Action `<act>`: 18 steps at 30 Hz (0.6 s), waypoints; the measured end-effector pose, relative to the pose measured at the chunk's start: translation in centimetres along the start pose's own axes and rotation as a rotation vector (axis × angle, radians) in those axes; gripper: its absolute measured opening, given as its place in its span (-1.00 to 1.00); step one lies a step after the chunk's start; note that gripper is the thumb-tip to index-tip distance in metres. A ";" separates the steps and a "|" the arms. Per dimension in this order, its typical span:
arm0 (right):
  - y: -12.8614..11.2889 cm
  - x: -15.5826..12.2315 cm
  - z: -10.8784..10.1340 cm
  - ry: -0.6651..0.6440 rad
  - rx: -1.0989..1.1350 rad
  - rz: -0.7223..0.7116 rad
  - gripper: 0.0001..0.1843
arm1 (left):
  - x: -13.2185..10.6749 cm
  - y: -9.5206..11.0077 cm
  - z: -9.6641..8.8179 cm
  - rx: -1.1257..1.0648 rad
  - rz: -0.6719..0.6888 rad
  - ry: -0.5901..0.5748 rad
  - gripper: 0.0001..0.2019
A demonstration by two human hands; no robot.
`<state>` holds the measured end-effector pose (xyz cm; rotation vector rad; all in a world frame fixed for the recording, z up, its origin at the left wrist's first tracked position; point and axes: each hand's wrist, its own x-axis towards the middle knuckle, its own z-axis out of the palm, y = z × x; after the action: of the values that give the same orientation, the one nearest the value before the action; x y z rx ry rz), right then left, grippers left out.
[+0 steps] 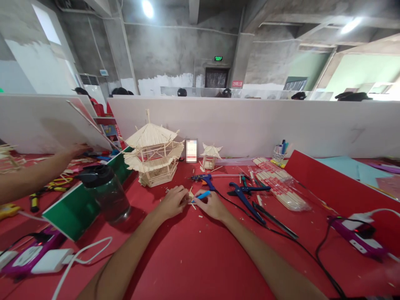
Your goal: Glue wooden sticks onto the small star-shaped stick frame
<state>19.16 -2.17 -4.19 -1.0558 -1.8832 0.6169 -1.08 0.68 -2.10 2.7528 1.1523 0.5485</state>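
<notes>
Two bare hands at close work over a red table (200,258), with the blue pen (203,194) as reference; left and right are the worker's own. The right hand (213,205) grasps the pen between thumb and fingers. The left hand (175,201) lies just left of the pen, its fingers bent toward the tip; from where I stand I cannot tell whether they pinch anything. The small wooden piece (191,194) lies between the two hands, at the pen's left end and near the left fingertips, partly hidden by them. Stick scraps are scattered on the near side of the pen.

Just beyond the pen rests a blue glue gun (207,180). Farther beyond stands a small model house (211,156); to the left of that line, beyond the pen, rises a large model house (151,166), both built of pale sticks. To the right of the pen lie blue cutters (246,203) and, farther off, bagged sticks (286,187). Well to the left of the pen, a dark bottle (109,196) stands beside a green board (76,212). Past that board, a co-worker's arm (37,177) reaches in. A white partition (243,125) runs behind everything, far beyond the pen.
</notes>
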 end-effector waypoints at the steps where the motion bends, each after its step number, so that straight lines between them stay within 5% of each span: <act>1: 0.1 0.0 0.0 0.005 -0.006 -0.002 -0.82 | 0.0 0.0 0.1 0.002 0.002 0.001 -0.89; 18: 0.0 0.0 0.1 -0.002 0.021 0.008 -0.79 | 0.2 0.1 0.2 -0.001 -0.035 -0.007 -0.89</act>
<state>19.07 -2.17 -4.20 -1.0497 -1.8713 0.6418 -0.85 0.78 -2.18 2.7264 1.1957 0.5355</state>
